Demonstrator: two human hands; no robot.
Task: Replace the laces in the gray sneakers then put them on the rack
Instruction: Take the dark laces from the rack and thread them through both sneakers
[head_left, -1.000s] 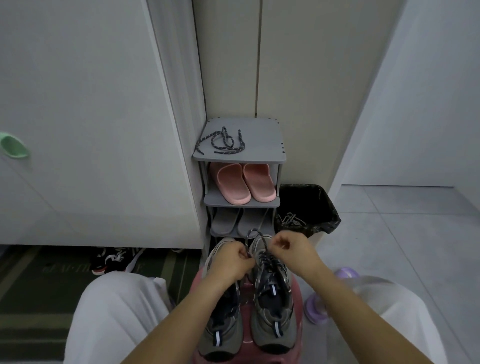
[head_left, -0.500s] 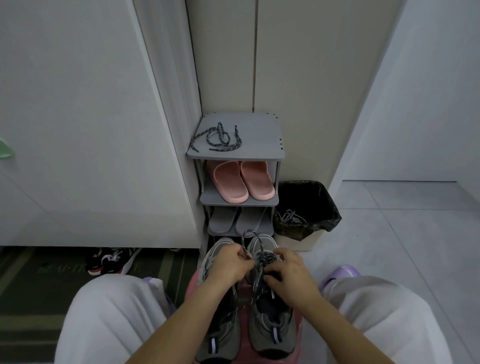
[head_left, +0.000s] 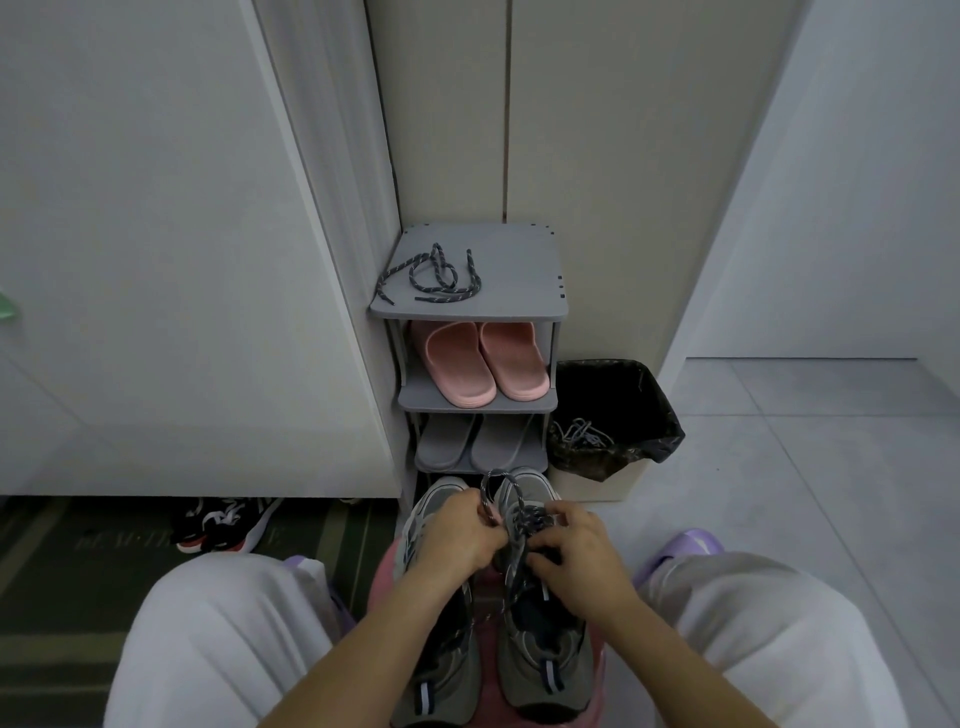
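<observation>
Under our hands, gray mesh sneakers, left hand pinching a dark speckled lace (looped upward), right hand gripping it

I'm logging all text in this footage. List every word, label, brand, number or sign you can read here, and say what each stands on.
No text can be read.
Dark green mat: one faint line of pale capitals, too blurred to read.
Black sneakers: white markings, too small to tell whether they are letters.
Gray sneakers, dark lace, rack, trash bin: no lettering shows.
</observation>
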